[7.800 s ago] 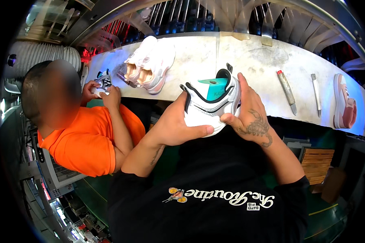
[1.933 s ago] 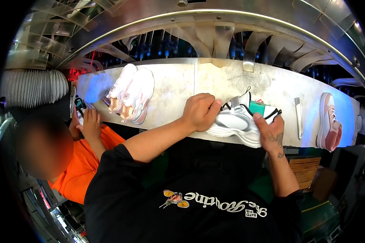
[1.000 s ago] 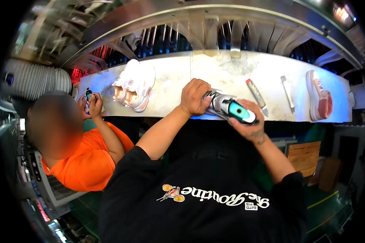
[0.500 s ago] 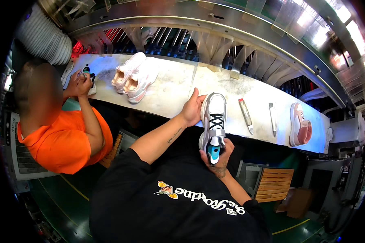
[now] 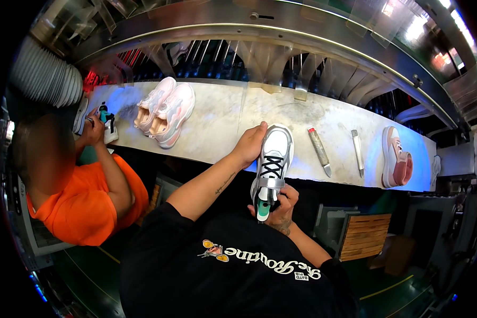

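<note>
A white and silver sneaker [image 5: 279,144] with black laces is held in front of me, toe pointing away, over the near edge of the worktable. My left hand [image 5: 250,144] grips its left side by the toe, thumb up along the edge. Around the heel end, my right hand [image 5: 282,209] is closed, its fingers bent beside the collar. A green shoe last [image 5: 263,210] shows in the shoe's opening. To the right on the table lie a red-ended tool with a pointed blade [image 5: 319,152] and a slim pale-handled knife [image 5: 358,151].
Two pale pink sneakers [image 5: 169,114] stand left on the pale worktable [image 5: 222,116]; a pink and white one [image 5: 396,159] lies far right. A co-worker in an orange shirt [image 5: 98,204] handles a shoe at left. Behind runs a roller conveyor [image 5: 206,58] with clear plastic flaps.
The sneaker has shifted slightly left and toward me, its heel end lower and tilted more to the left. My right-hand fingers now come up beside the heel. The head view has moved a little.
</note>
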### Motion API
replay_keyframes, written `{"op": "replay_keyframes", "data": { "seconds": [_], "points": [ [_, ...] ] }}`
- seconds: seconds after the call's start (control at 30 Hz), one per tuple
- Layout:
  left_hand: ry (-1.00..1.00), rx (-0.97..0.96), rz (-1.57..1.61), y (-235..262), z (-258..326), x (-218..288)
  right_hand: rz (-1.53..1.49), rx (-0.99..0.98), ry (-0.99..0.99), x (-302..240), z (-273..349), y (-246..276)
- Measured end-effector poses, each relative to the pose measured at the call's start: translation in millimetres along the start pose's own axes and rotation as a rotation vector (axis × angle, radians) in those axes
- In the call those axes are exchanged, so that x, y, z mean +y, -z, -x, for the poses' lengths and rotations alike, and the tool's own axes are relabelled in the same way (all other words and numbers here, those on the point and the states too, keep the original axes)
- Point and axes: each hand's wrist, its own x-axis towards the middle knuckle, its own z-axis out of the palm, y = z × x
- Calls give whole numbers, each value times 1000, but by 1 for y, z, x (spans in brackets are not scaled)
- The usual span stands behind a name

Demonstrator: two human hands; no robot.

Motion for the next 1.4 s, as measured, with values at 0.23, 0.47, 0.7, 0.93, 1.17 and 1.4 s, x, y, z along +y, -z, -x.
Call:
{"op": "replay_keyframes", "data": {
  "seconds": [0.23,0.47,0.7,0.93,1.17,1.4],
  "points": [
    [85,-195,291,-4,8,23,-81,-75,20,9,-4,9],
    [-120,-226,-177,-2,16,21,-368,-540,-19,35,-57,71],
    [-91,-367,117,26,19,14,-447,-302,-558,50,-105,29],
    [-261,-242,-63,33,31,12,-419,-379,-644,19,-116,4],
    [-486,-179,-165,18,36,27,-309,-316,-445,17,-130,1],
    [-779,-190,-478,11,34,47,-258,-316,-359,15,-150,-1]
  ]
}}
